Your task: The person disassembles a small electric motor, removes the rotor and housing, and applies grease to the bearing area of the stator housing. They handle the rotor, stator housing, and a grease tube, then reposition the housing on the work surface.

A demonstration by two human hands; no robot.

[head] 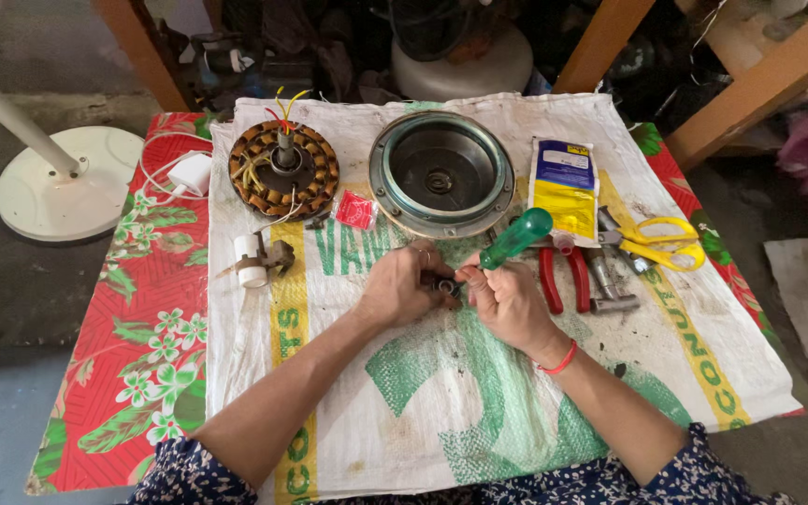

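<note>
I am looking down on a low table (105, 374) whose red flowered cloth is nearly all covered by a white woven sack (404, 393) printed in green and yellow, which I judge is spread there to keep small parts from rolling off and to take the grease. At the back of the sack sits a round metal motor cover (440, 173), hollow side up, and to its left the copper-wound coil ring (283, 169) with red and yellow wires standing up from its shaft; both lie well apart from the hands, set out of the way yet within reach. To the right lie a yellow and blue packet (564, 184), yellow-handled scissors (663, 243) and red-handled pliers (563, 278), laid side by side as tools ready to pick up. A white cylinder with a small metal bracket (256, 259) rests alone near the sack's left edge, and a small red packet (355, 209) lies between coil and cover. At the middle, my left hand (399, 285) curls its fingers closed around a small dark ring-shaped part (445, 286), holding it steady just above the sack (I cannot make out what it is). My right hand (507, 299) grips a green-handled screwdriver (514, 239) in a closed fist, handle tilted up and away, tip down against that part.
</note>
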